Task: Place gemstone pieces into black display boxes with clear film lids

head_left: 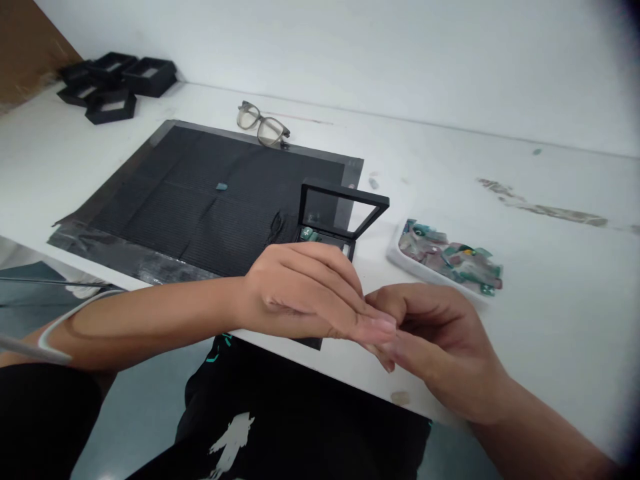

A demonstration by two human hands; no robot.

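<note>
My left hand (305, 290) reaches across from the left, and its fingertips meet those of my right hand (445, 350) above the table's front edge. The fingers of both hands are pinched together; whatever they hold, if anything, is hidden between them. Just behind my left hand stands a small black case (345, 191), its framed lid raised, with green pieces (309, 234) inside. To the right of the case, a white tray (397, 257) is filled with green, clear and purplish pieces (445, 257). A small pale piece (400, 398) lies near the front edge, below my right hand.
A ribbed black mat (155, 193) covers the left part of the white table, with a small teal piece (221, 187) on it. Eyeglasses (271, 131) rest at its back edge. Several black boxes (150, 77) are heaped at the far left, near the wall.
</note>
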